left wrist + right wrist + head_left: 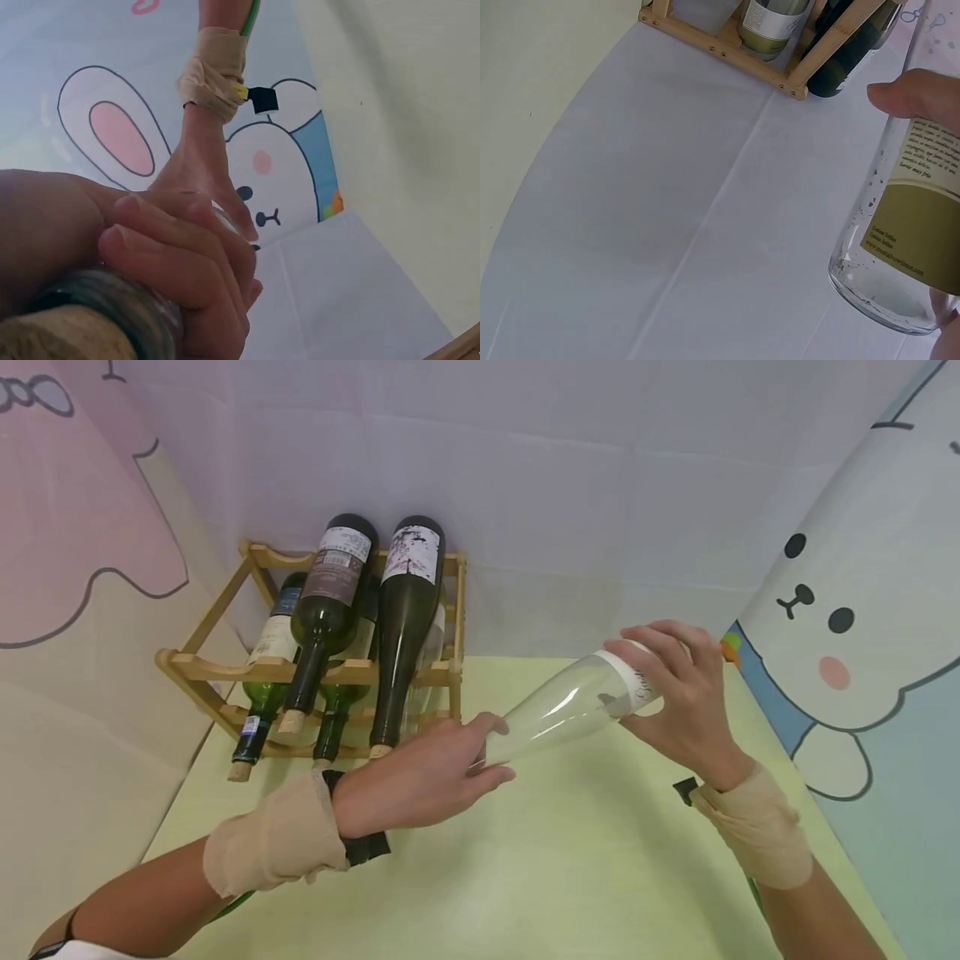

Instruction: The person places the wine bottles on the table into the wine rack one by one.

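A clear glass wine bottle (551,710) is held tilted across the table by both hands. My left hand (427,772) grips its neck; in the left wrist view the curled fingers (191,247) wrap it, with a cork (67,334) and glass rim showing beneath. My right hand (678,693) holds the body near the base, over a white label (633,677). In the right wrist view the thumb (915,96) lies along the clear bottle (885,292), above an olive and cream label.
Left of the hands stands a wooden wine rack (225,668). Corked bottles lie in it, among them a dark bottle (408,610) and a brown-labelled bottle (333,577). A light green table (555,877) lies below, with a pale curtain (570,510) behind.
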Demonstrator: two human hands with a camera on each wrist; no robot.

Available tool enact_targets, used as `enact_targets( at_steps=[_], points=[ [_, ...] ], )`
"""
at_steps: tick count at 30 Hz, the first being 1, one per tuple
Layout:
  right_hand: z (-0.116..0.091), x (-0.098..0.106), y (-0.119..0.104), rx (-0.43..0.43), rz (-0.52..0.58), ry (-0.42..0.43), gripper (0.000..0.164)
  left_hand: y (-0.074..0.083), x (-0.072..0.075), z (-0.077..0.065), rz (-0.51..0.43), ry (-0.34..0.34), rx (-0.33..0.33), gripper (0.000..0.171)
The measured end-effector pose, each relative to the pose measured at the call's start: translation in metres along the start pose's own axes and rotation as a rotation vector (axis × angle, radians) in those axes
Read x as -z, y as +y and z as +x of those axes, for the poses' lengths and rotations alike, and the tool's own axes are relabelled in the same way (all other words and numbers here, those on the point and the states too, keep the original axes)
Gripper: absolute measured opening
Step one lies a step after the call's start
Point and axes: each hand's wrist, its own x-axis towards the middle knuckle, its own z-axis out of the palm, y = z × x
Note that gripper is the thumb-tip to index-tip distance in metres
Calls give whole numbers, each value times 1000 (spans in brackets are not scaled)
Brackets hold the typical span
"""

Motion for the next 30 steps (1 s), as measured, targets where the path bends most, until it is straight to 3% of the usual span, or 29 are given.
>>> enact_targets(
  at_steps=[6, 13, 17, 20, 23, 26, 28, 30],
  points=[
    [-2, -1, -1, -16, 19, -18, 58, -1, 6, -4, -10, -9, 12, 33],
    [-4, -1, -1, -40, 40, -77, 77, -3, 17, -6, -39, -27, 50, 33],
    [-4, -1, -1, -78, 60, -56, 88, -4, 23, -9, -55, -19, 41, 34],
    [-3, -5, -2, -124, 70, 54, 86, -5, 29, -12, -69, 5, 26, 34],
    [-1, -14, -3, -177, 84, 256, 90, -7, 36, -17, -83, 30, 27, 33],
    [-1, -24, 0, -260, 112, 420, 104, -10, 41, -20, -95, 55, 26, 33],
    [-2, -28, 3, -332, 139, 456, 112, -11, 44, -23, -101, 74, 27, 34],
    [-2, -31, 5, -401, 188, 431, 117, -13, 47, -24, -108, 88, 29, 35]
  ],
)
